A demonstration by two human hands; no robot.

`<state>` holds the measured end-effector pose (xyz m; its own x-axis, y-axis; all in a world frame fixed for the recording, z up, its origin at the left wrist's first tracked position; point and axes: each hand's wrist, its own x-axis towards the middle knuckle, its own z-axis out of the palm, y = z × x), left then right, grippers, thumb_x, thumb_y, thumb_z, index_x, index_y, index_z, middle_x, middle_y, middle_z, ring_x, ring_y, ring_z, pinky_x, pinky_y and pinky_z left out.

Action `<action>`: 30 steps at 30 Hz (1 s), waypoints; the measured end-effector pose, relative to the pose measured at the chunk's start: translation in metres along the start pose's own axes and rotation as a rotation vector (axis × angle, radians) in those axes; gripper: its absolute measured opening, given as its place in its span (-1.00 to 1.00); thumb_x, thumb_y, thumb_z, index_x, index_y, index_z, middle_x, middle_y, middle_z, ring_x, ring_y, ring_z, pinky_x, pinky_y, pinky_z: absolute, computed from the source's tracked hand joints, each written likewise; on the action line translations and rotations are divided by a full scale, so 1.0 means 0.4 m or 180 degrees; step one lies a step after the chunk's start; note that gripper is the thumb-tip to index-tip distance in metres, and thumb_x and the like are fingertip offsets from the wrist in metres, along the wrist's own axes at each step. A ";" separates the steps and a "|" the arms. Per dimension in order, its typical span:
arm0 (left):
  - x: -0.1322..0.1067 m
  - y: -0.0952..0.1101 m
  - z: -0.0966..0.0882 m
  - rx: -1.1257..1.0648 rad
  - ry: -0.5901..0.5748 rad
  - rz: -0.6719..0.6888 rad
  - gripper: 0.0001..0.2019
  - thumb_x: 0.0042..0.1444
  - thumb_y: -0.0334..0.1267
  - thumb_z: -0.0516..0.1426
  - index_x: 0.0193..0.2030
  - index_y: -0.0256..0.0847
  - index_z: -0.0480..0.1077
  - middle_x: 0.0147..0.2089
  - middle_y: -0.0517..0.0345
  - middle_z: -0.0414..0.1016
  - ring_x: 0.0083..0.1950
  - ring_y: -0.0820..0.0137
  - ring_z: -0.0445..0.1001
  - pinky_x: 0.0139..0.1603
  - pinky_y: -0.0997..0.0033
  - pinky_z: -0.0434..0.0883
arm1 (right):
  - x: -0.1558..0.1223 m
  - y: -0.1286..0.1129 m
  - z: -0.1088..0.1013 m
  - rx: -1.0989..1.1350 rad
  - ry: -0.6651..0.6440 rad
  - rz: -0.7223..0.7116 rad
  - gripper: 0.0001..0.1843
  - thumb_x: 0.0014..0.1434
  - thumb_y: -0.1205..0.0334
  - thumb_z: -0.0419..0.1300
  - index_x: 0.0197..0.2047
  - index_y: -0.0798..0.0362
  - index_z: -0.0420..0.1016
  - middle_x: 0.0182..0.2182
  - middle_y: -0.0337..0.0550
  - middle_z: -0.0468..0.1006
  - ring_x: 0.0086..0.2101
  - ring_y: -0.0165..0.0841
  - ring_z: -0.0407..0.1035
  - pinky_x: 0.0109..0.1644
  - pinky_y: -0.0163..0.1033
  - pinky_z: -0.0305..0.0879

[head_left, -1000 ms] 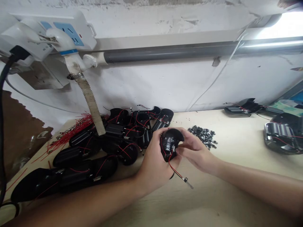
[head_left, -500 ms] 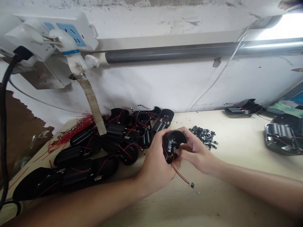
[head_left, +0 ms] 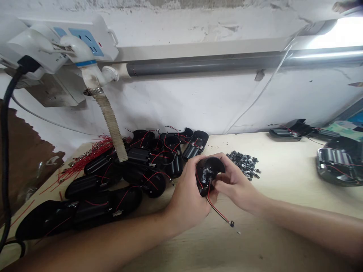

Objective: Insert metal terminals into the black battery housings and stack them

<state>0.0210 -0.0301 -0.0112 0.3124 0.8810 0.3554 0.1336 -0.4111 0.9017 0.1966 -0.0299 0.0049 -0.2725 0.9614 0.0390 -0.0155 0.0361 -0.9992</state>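
My left hand (head_left: 185,198) is wrapped round a black plastic shell (head_left: 208,172) and holds it above the wooden table (head_left: 283,196). My right hand (head_left: 236,185) grips the shell's right side, with its fingertips pinched at the inside of the shell. A red and black wire (head_left: 219,213) hangs from the shell and ends in a small metal part near the table top.
A pile of black shells with red wires (head_left: 136,170) lies at the left. Loose red wires (head_left: 85,155) lie behind it. A heap of small dark parts (head_left: 245,162) sits right of the hands. More black shells (head_left: 337,160) rest at the far right. A power strip (head_left: 65,41) hangs at the top left.
Both hands have shifted slightly right with the shell. My right fingers have closed in on the shell's inside, and the hanging wire has swung a little to the right.
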 end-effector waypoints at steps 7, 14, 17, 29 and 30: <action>-0.003 -0.002 0.005 -0.0138 0.0006 -0.0087 -0.22 0.01 -0.51 0.33 0.38 -0.12 0.23 0.35 -0.13 0.45 0.31 0.02 0.52 0.32 -0.14 0.49 | -0.004 0.001 0.009 0.0022 0.0093 -0.0031 -0.56 0.02 0.38 0.24 0.01 0.00 0.39 -0.24 -0.25 0.52 -0.36 -0.39 0.44 -0.29 -0.24 0.43; 0.003 0.008 -0.001 -0.0146 -0.0007 -0.0226 -0.22 0.01 -0.43 0.40 0.34 -0.12 0.21 0.24 -0.09 0.49 0.18 0.07 0.57 0.21 -0.06 0.54 | 0.001 0.012 0.001 0.0204 -0.0020 -0.0162 -0.60 0.09 0.40 0.27 0.03 0.02 0.44 -0.13 -0.19 0.56 -0.28 -0.38 0.50 -0.20 -0.25 0.48; 0.000 -0.001 0.001 -0.0180 0.0016 -0.0234 -0.18 -0.02 -0.44 0.43 0.36 -0.11 0.21 0.25 -0.09 0.49 0.18 0.08 0.56 0.24 -0.05 0.53 | 0.000 0.012 -0.002 0.0203 -0.0043 -0.0127 -0.60 0.10 0.42 0.29 0.03 0.01 0.43 -0.14 -0.19 0.56 -0.32 -0.40 0.50 -0.25 -0.26 0.47; 0.006 0.007 0.000 -0.0656 0.0196 -0.0549 -0.11 0.13 -0.32 0.43 0.51 -0.05 0.09 0.31 -0.09 0.49 0.33 0.04 0.53 0.37 -0.10 0.51 | 0.016 0.037 -0.016 0.0481 0.0559 -0.0092 -0.46 0.27 0.22 0.42 0.30 -0.21 0.58 0.14 -0.13 0.66 -0.18 -0.34 0.59 -0.10 -0.16 0.57; 0.005 0.008 0.000 -0.0717 0.0148 -0.0623 -0.03 0.15 -0.29 0.43 0.57 -0.01 0.00 0.32 -0.09 0.50 0.33 0.03 0.54 0.37 -0.14 0.51 | 0.018 0.039 -0.020 0.0570 0.0674 -0.0087 -0.48 0.25 0.20 0.44 0.27 -0.23 0.61 0.16 -0.14 0.66 -0.17 -0.34 0.59 -0.11 -0.18 0.58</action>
<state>0.0220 -0.0296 -0.0076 0.2573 0.9503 0.1755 -0.0265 -0.1746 0.9843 0.2020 -0.0203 -0.0103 -0.0628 0.9970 0.0451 -0.1950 0.0320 -0.9803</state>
